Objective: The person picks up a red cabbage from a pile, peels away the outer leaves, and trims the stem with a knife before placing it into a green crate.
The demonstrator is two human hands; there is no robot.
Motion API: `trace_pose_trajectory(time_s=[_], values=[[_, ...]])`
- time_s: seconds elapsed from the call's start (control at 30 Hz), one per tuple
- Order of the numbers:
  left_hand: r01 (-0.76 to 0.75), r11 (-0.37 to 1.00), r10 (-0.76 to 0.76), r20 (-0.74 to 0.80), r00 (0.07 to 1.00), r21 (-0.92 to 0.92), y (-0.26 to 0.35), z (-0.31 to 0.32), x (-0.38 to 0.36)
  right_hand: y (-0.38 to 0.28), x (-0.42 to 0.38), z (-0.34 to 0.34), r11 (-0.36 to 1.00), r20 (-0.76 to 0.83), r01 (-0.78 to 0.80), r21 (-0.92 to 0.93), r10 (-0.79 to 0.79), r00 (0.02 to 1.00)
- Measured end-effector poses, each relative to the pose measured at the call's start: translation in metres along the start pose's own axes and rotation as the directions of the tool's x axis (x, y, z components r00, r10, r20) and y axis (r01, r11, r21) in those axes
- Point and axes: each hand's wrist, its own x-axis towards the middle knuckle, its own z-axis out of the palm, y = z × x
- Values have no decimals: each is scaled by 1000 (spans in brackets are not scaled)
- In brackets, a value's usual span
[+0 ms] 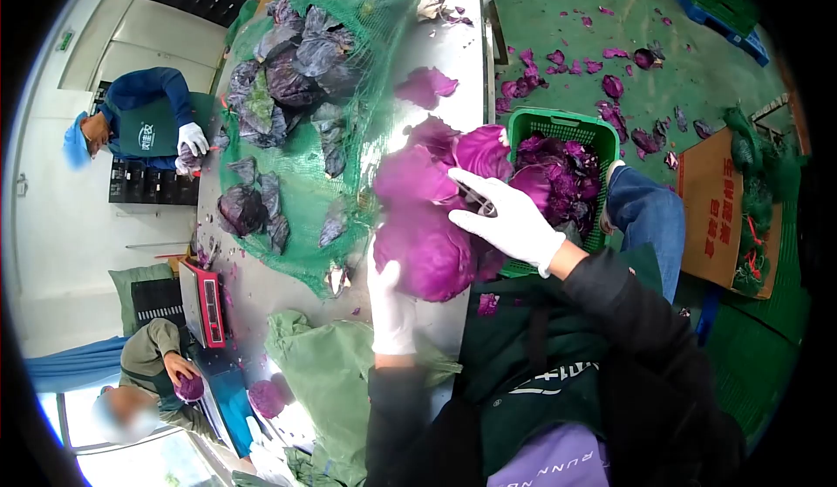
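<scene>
My left hand (392,308), in a white glove, is closed against the side of a trimmed red cabbage (427,256) and holds it over the table's edge. Also gloved, my right hand (514,225) is just above and right of the cabbage. Its thumb and fingers pinch a narrow dark tool (473,197) that looks like a small knife, mostly hidden by the fingers. Loose purple leaves (436,160) spread beyond the cabbage, partly blurred. Beneath and right of my right hand, a green crate (606,129) holds many purple leaves.
A green net (366,173) with dark-leaved cabbages (292,77) lies on the metal table (449,60). A red scale (209,308) stands farther left. Two co-workers (144,112) (153,360) handle cabbages across the table. Leaf scraps litter the green floor; a cardboard box (706,208) stands right.
</scene>
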Motion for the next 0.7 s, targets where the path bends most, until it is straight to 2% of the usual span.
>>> trace_pose_trajectory(time_s=[0.03,0.07,0.17,0.2,0.3,0.33,0.37,0.43,0.5,0.57,0.63,0.67,0.7], values=[[-23,1000,23,27,999,12,-2,-4,-3,1,2,1,999,-13,7,-35,-8,1000],[7,1000,-7,-4,1000,20,-1,-3,-7,4,5,4,990,-28,128,-67,-130,991],[106,967,-114,-19,993,-233,-9,-21,-6,-12,12,3,987,-29,141,-75,-143,989],[136,964,-135,23,991,-229,-6,-20,-8,-27,14,-2,995,20,71,-63,-70,997],[68,968,-81,-43,996,-242,-2,-14,-9,-34,22,8,971,-20,187,-146,-192,981],[60,964,-74,-45,996,-257,-3,-15,-11,-32,27,5,923,-114,279,-264,-317,942],[51,958,-65,-42,997,-281,-5,-17,-12,-9,38,2,923,-172,298,-241,-343,923],[91,917,-90,22,996,-389,-8,-21,-14,19,46,-20,964,-268,219,-149,-253,930],[209,790,-146,154,977,-576,-16,-29,-13,32,49,-55,983,-321,55,-176,-110,941],[386,516,-139,370,919,-765,-30,-39,-6,48,54,-82,864,-413,-125,-488,-103,905],[484,319,-105,477,873,-815,-39,-34,-3,35,40,-85,734,-493,-137,-665,-294,819],[469,255,-154,443,883,-846,-31,-17,-5,20,32,-82,741,-467,-45,-670,-374,801],[474,322,-117,462,879,-820,-35,-13,-5,0,25,-76,782,-434,82,-618,-426,794]])
